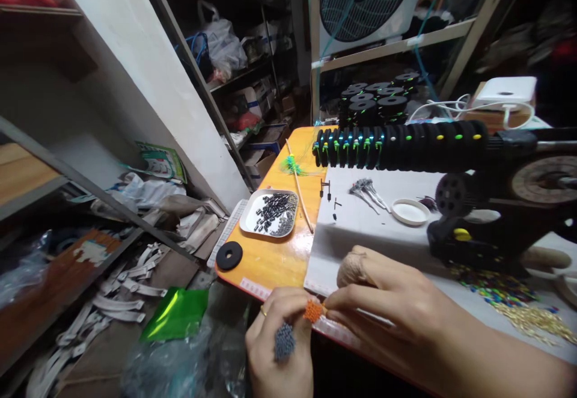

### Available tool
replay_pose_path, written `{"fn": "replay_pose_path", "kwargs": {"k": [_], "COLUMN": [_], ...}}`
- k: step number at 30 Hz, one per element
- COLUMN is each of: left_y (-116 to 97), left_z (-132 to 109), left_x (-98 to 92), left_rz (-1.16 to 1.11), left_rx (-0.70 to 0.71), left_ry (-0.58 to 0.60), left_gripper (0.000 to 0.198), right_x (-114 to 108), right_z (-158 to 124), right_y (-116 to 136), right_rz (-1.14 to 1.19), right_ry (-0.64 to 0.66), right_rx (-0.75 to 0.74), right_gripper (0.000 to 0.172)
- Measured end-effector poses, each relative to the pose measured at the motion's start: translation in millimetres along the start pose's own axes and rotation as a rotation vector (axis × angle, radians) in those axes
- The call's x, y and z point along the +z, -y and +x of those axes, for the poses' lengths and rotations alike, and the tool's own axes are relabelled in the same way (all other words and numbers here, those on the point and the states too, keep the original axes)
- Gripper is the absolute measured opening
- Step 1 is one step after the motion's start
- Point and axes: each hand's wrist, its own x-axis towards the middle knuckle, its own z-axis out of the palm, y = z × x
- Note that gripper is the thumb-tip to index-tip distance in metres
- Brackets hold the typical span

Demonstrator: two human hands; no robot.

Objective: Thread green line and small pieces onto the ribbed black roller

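Note:
My left hand (282,341) is closed at the table's front edge. Out of its fist show the packed ends of a bundle of thin grey pieces (285,342) and of a smaller orange bundle (312,310). Beside the orange bundle, my right hand (383,302) has its thumb and finger pinched together; what lies between the tips is too small to make out. One right finger has a tan wrap (352,269). Farther back on the white sheet (333,254) lie grey bunches (367,192) with pale wire ends.
A white tray (246,223) of small dark parts, a black foam disc (229,256) and a thin stick (303,199) lie on the orange table (279,260). A rod of black spools (396,145) juts in from the right, above scattered coloured beads (496,287). Behind stands a fan (360,7).

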Motion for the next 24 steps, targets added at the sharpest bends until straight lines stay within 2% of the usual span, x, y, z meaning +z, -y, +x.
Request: {"fn": "replay_pose_path", "kwargs": {"k": [6,14,18,24], "left_y": [2.3,2.9,2.1,-0.6], "left_z": [0.0,-0.6,-0.8,-0.8], "left_x": [-1.1,-0.2,1.1,5.2], "left_rz": [-0.021,-0.02,-0.051,-0.137], "left_rx": [-0.008,-0.046,-0.073,-0.149], "left_ry": [0.058,0.057,0.078,0.068], "left_gripper": [0.016,0.017,0.017,0.015], "right_x": [-5.3,-2.9,-4.0,-7.4], "right_z": [1.3,-0.7,0.7,2.2], "right_y": [3.7,-1.6,-4.6,-1.3], "right_rz": [-0.042,-0.096,-0.017,0.123], "right_ry": [-0.007,-0.021,-0.052,-0.064], "right_rx": [-0.024,-0.071,-0.083,-0.027], "right_gripper": [0.015,0.011,0.014,0.015]}}
